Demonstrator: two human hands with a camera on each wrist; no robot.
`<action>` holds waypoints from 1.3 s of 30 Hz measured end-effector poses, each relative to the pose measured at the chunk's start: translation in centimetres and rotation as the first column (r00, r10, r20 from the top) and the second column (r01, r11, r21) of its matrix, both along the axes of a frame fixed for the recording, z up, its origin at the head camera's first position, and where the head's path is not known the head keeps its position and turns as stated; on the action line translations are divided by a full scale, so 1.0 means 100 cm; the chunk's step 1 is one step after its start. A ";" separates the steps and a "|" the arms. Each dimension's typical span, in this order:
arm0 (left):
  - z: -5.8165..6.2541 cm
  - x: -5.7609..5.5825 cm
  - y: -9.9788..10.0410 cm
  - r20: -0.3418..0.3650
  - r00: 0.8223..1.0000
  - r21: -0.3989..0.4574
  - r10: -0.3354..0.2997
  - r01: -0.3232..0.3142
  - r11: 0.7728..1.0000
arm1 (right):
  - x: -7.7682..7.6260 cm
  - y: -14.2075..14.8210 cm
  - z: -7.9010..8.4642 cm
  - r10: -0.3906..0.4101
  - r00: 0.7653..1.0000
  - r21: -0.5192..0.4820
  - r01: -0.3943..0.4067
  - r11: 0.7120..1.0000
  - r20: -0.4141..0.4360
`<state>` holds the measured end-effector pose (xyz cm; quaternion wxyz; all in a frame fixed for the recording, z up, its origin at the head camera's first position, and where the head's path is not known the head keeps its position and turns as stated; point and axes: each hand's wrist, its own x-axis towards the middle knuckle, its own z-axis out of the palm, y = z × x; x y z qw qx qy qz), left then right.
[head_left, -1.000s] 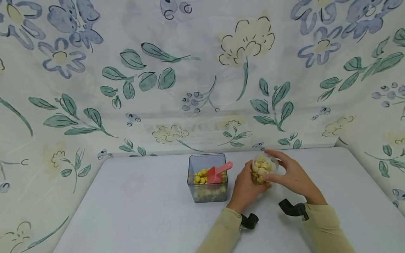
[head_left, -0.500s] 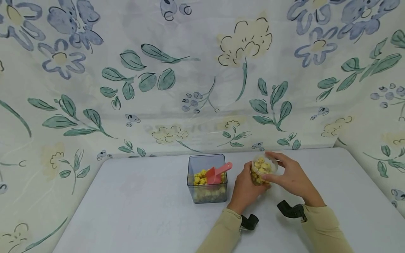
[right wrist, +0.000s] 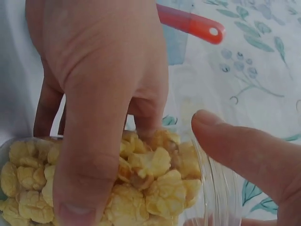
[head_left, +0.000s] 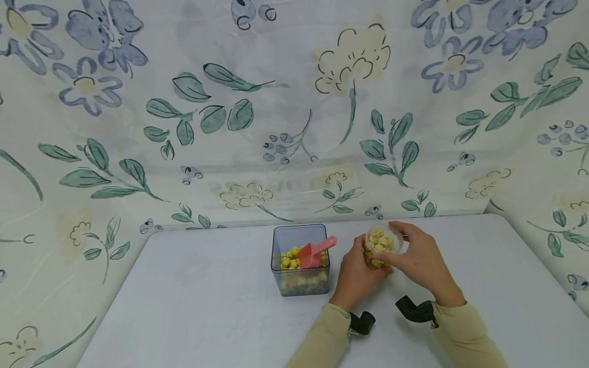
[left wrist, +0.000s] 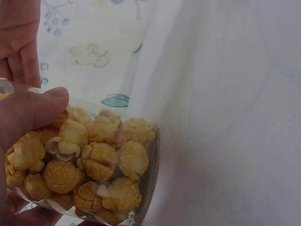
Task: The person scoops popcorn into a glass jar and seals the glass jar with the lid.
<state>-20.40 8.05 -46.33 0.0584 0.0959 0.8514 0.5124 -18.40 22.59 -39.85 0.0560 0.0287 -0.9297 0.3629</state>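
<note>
A clear round jar (head_left: 371, 259) full of yellow popcorn (left wrist: 99, 160) is held above the white table, its mouth tilted up and to the right. My left hand (head_left: 359, 273) grips the jar's body, thumb along one side. Thumb and fingers of my right hand (head_left: 425, 260) span the ringed rim (right wrist: 218, 188) at the mouth and hold it from both sides. Whether a clear lid sits over that mouth, I cannot tell. Left of the hands stands a bluish see-through box (head_left: 305, 286) part filled with popcorn, and a pink scoop (head_left: 313, 253) lies in it, handle over the right side.
The white tabletop (head_left: 207, 306) runs back to a wall of flower-printed cloth (head_left: 294, 199). A black wrist mount is strapped to each sleeve, the left mount (head_left: 363, 323) and the right mount (head_left: 414, 309) below the jar.
My right hand has turned slightly about the jar's rim, its thumb shifting left and its wrist swinging left and down. The left hand and jar have barely moved.
</note>
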 end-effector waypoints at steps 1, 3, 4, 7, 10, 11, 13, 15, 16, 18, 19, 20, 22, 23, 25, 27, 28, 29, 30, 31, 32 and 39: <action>0.000 0.000 0.000 0.000 1.000 -0.001 -0.001 0.001 1.000 | 0.000 0.000 0.000 0.006 1.000 -0.002 -0.006 1.000 -0.002; 0.000 0.000 -0.001 -0.004 1.000 -0.002 -0.001 0.001 1.000 | -0.002 0.002 -0.002 0.040 0.999 -0.026 -0.041 0.999 -0.006; 0.000 0.000 -0.001 -0.009 1.000 -0.003 -0.001 0.001 1.000 | -0.003 0.003 -0.003 0.067 0.998 -0.049 -0.067 0.997 -0.006; 0.001 0.001 -0.002 -0.017 1.000 -0.004 0.000 0.000 1.000 | -0.007 0.011 -0.008 0.153 0.988 -0.138 -0.151 0.979 0.001; 0.002 0.002 -0.002 -0.013 1.000 -0.002 -0.002 0.001 1.000 | -0.011 0.018 -0.013 0.224 0.975 -0.226 -0.218 0.949 -0.001; 0.003 0.002 -0.001 -0.009 1.000 0.000 -0.003 0.003 1.000 | -0.012 0.020 -0.014 0.238 0.971 -0.243 -0.232 0.942 -0.005; 0.004 0.003 -0.001 -0.004 1.000 0.000 -0.003 0.003 1.000 | -0.014 0.023 -0.017 0.262 0.965 -0.270 -0.257 0.928 -0.019; 0.004 0.003 -0.001 0.001 1.000 -0.001 0.000 0.000 1.000 | -0.016 0.025 -0.019 0.275 0.961 -0.284 -0.273 0.919 -0.034; 0.004 0.003 0.000 0.004 1.000 -0.001 0.001 -0.001 1.000 | -0.016 0.025 -0.020 0.278 0.960 -0.289 -0.278 0.916 -0.041; 0.003 0.003 0.000 0.007 1.000 -0.003 0.004 -0.004 1.000 | -0.016 0.025 -0.020 0.276 0.960 -0.286 -0.277 0.917 -0.044; 0.003 0.003 0.001 0.007 1.000 -0.001 0.004 -0.004 1.000 | -0.016 0.026 -0.020 0.273 0.961 -0.280 -0.274 0.920 -0.045; 0.002 0.002 0.001 0.007 1.000 0.001 0.003 -0.003 1.000 | -0.016 0.026 -0.020 0.269 0.962 -0.273 -0.271 0.923 -0.044; 0.002 0.002 0.001 0.005 1.000 0.005 0.001 -0.001 1.000 | -0.016 0.026 -0.019 0.262 0.964 -0.254 -0.264 0.930 -0.042; 0.001 0.002 0.001 0.002 1.000 0.009 0.001 -0.001 1.000 | -0.016 0.026 -0.018 0.259 0.965 -0.244 -0.260 0.934 -0.038; 0.001 0.002 0.001 -0.003 1.000 0.014 0.000 0.000 1.000 | -0.015 0.026 -0.017 0.252 0.967 -0.218 -0.254 0.942 -0.035; 0.001 0.002 0.001 -0.007 1.000 0.013 0.005 -0.005 1.000 | -0.015 0.025 -0.016 0.247 0.968 -0.184 -0.249 0.951 -0.035; 0.001 0.003 0.001 -0.008 1.000 0.012 0.008 -0.008 1.000 | -0.015 0.024 -0.015 0.243 0.969 -0.170 -0.245 0.954 -0.034; 0.001 0.003 0.001 -0.011 1.000 0.014 0.011 -0.011 1.000 | -0.014 0.024 -0.015 0.236 0.971 -0.158 -0.237 0.958 -0.031; 0.002 0.003 0.002 -0.011 1.000 0.014 0.014 -0.013 1.000 | -0.013 0.023 -0.014 0.226 0.974 -0.145 -0.227 0.963 -0.028; 0.001 0.003 0.002 -0.012 1.000 0.011 0.017 -0.017 1.000 | -0.012 0.022 -0.013 0.214 0.977 -0.133 -0.215 0.968 -0.025; 0.001 0.003 0.002 -0.013 1.000 0.008 0.020 -0.020 1.000 | -0.011 0.021 -0.013 0.197 0.980 -0.120 -0.198 0.973 -0.022; 0.002 0.003 0.002 -0.008 1.000 -0.016 0.027 -0.027 1.000 | -0.003 0.005 -0.004 0.045 0.999 -0.038 -0.045 0.998 0.000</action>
